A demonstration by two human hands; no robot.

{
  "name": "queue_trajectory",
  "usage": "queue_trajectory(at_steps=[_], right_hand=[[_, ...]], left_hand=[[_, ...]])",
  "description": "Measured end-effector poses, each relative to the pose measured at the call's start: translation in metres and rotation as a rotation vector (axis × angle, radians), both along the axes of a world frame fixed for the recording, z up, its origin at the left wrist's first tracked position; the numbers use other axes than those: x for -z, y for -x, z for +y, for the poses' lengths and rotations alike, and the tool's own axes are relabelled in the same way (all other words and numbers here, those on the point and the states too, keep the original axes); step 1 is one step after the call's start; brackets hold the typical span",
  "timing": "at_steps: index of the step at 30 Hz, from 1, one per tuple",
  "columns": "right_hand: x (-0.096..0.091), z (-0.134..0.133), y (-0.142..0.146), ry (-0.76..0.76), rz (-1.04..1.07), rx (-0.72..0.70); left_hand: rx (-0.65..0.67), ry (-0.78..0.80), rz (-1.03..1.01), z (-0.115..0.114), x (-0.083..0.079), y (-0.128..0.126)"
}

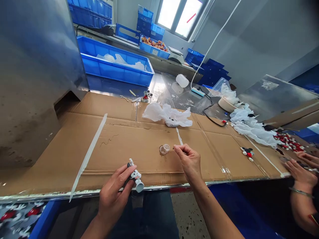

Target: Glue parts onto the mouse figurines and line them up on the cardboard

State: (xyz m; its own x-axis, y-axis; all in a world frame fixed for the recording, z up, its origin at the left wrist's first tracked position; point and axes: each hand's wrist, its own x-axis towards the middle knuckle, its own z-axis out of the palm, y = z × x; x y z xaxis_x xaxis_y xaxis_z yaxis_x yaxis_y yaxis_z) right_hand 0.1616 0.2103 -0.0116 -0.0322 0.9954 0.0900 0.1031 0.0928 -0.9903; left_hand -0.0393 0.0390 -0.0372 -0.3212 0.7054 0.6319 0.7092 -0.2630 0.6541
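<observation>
My left hand [115, 186] is closed on a small white and dark grey figurine [135, 175], held at the near edge of the cardboard-covered table. Its white flared end points down toward me. My right hand [188, 161] pinches a thin stick [184, 153], mostly hidden by the fingers, with a small dark tip showing at the fingertips. Just left of those fingertips stands a small clear cup [164, 149] on the cardboard [139, 146], with brownish smears around its base. Behind the cup lies a crumpled white plastic bag [171, 115] with a small dark piece on it.
A painted mouse figurine [147, 96] stands at the back, near a blue crate [117, 74]. Another red-and-black figurine [247, 153] lies to the right. A co-worker's hands [302, 172] are at the far right. A metal housing [32, 83] bounds the left side; a black cable [211, 116] crosses behind.
</observation>
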Motion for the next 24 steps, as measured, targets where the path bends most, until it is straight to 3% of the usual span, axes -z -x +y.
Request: queue_trajectory(at_steps=[3,15,19,24], right_hand=[[0.001,-0.001,0.000,0.020,0.022,-0.003],[0.002,-0.004,-0.029,0.329,0.146,-0.045],[-0.001,-0.005,-0.026,0.283,0.105,-0.060],[0.000,-0.001,-0.019,0.054,-0.057,-0.036]], left_hand=[[-0.007,-0.013,0.008,0.000,0.000,0.000],[-0.008,0.000,0.020,-0.001,-0.001,0.000],[0.001,0.002,0.002,-0.001,-0.001,-0.001],[0.006,-0.020,0.010,0.001,-0.002,-0.002]])
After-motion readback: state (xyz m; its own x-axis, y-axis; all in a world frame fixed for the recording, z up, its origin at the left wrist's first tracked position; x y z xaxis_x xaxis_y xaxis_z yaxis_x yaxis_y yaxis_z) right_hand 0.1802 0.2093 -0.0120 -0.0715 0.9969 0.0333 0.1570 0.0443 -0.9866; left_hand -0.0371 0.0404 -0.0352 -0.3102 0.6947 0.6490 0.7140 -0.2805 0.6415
